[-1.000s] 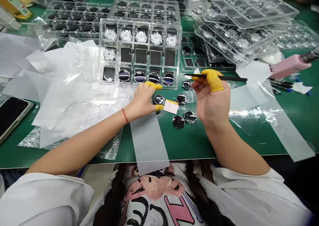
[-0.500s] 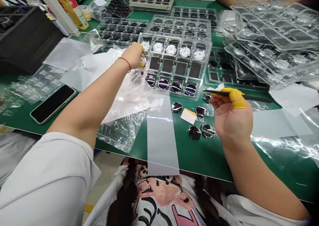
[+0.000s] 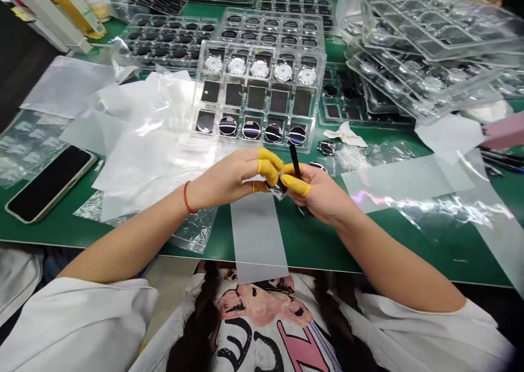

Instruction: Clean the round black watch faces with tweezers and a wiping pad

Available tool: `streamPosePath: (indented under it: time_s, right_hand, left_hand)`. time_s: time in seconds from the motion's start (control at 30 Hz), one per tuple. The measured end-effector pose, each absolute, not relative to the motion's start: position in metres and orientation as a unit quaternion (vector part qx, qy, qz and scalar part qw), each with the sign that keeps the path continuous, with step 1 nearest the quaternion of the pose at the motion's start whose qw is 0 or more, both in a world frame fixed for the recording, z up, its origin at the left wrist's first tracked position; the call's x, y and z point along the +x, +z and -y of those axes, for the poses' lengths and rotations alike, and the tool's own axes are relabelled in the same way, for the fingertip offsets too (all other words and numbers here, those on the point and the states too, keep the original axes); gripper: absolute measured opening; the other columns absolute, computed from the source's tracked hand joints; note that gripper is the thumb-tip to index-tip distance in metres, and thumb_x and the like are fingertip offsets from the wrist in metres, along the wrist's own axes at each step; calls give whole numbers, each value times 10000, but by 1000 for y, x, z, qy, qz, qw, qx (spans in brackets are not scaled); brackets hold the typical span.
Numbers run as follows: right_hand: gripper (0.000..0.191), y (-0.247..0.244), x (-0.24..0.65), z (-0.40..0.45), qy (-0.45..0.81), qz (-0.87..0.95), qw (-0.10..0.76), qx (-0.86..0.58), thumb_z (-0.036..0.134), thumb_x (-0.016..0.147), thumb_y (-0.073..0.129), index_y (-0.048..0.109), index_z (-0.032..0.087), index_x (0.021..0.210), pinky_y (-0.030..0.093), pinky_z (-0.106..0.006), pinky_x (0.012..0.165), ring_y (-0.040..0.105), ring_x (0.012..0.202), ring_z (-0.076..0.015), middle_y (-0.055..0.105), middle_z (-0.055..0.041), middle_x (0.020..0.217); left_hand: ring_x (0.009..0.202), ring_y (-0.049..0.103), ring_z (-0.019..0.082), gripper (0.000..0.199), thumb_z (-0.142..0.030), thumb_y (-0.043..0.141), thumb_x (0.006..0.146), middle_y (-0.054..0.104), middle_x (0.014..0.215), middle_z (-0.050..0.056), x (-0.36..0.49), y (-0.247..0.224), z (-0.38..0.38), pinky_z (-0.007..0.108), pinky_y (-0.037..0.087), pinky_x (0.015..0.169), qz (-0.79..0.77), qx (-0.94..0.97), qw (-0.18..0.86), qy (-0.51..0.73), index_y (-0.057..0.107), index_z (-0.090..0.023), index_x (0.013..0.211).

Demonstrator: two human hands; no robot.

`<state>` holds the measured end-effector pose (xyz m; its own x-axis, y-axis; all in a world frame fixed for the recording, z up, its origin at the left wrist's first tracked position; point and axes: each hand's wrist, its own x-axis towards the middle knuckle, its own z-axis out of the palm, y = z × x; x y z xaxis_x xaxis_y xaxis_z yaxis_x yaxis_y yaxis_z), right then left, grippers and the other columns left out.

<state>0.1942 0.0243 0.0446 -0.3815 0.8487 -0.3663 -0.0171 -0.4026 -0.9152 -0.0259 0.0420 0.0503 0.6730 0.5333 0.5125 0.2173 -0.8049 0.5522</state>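
Both my hands meet over the front of the table, with yellow finger cots on several fingertips. My left hand (image 3: 231,178) is closed on a small round watch part (image 3: 279,187) with a glossy, clear-looking edge, partly hidden by the fingers. My right hand (image 3: 317,192) pinches at the same part's edge and also keeps black tweezers (image 3: 295,160) tucked in its grip, pointing up. Below them lies a strip of translucent film (image 3: 260,241). Just behind the hands stands a clear plastic tray (image 3: 321,96) with silver round watch parts, dark square pads and glossy black discs.
White sheets and plastic bags (image 3: 135,137) cover the left side, near a phone (image 3: 51,183). Stacked clear trays (image 3: 434,49) rise at the back right. Loose film (image 3: 409,181) and a dark round part (image 3: 327,147) lie right of the hands.
My left hand has come back from the tray's left side with a round watch part. My right hand has moved left to meet it, and the tweezers have swung upright.
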Motion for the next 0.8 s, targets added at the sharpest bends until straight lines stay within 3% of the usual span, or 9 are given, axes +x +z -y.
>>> streamPosePath:
  time_s: [0.1, 0.2, 0.3, 0.4, 0.47, 0.57, 0.7, 0.77, 0.8]
  right_hand:
    - [451, 42, 191, -25, 640, 457, 372, -493, 442, 622, 860, 624, 189, 912, 319, -206, 490, 446, 571, -47, 587, 44, 749]
    - [408, 35, 190, -25, 586, 489, 409, -499, 411, 652, 835, 600, 205, 915, 485, -258, 668, 579, 732, -100, 632, 20, 832]
    - [286, 25, 189, -21, 518, 569, 410, -491, 366, 752, 756, 612, 210, 944, 531, -309, 746, 626, 809, -138, 651, -7, 880]
    - [82, 16, 186, -15, 332, 687, 451, -463, 215, 843, 666, 652, 225, 923, 526, -296, 707, 614, 831, -139, 652, -29, 936]
    - [113, 18, 184, -9, 213, 755, 490, -380, 133, 861, 638, 654, 234, 911, 539, -288, 732, 620, 870, -139, 648, -33, 944]
    - [156, 34, 191, -6, 173, 801, 510, -263, 99, 879, 596, 622, 242, 936, 550, -285, 764, 645, 859, -131, 647, -14, 876]
    - [116, 54, 241, -34, 118, 663, 568, -473, 165, 872, 648, 582, 249, 919, 529, -322, 793, 638, 837, -142, 621, -5, 865]
    - [320, 47, 278, -58, 109, 584, 547, -590, 124, 800, 686, 532, 249, 1051, 510, -335, 784, 601, 796, -140, 615, -25, 969]
    - [418, 40, 296, -69, 109, 559, 479, -668, 87, 800, 648, 492, 249, 1152, 505, -343, 789, 588, 780, -147, 609, -23, 943]
  left_hand:
    - [1082, 652, 192, 496, -181, 718, 861, 588, 1280, 91, -19, 20, -31, 330, 590, 864, -334, 798, 303, 400, 483, -274, 1289]
    - [786, 671, 138, 863, -220, 770, 802, 599, 1066, 37, -6, 1, -17, 281, 613, 667, -354, 712, 484, 366, 237, -313, 1474]
    - [834, 680, 152, 695, -267, 751, 824, 616, 1080, 51, 8, -2, -5, 284, 619, 673, -381, 664, 507, 396, 346, -279, 1389]
    - [912, 686, 160, 530, -297, 714, 847, 640, 1177, 74, 14, 0, -3, 274, 618, 706, -410, 654, 481, 417, 447, -239, 1302]
    - [844, 684, 143, 539, -289, 713, 834, 666, 1148, 64, 14, 0, -5, 274, 617, 698, -420, 662, 475, 400, 466, -230, 1310]
    - [866, 699, 160, 553, -274, 708, 820, 682, 1140, 69, 9, -2, -10, 294, 625, 723, -433, 652, 474, 404, 469, -219, 1316]
    - [916, 709, 169, 556, -263, 711, 815, 691, 1106, 53, 5, -1, -11, 318, 639, 782, -420, 628, 494, 430, 465, -235, 1313]
    - [907, 708, 161, 557, -252, 712, 809, 690, 1101, 44, 3, 3, -10, 324, 641, 800, -415, 627, 493, 437, 468, -243, 1309]
    - [920, 709, 162, 556, -246, 714, 803, 687, 1123, 46, 2, 4, -10, 323, 642, 805, -415, 629, 490, 438, 470, -243, 1303]
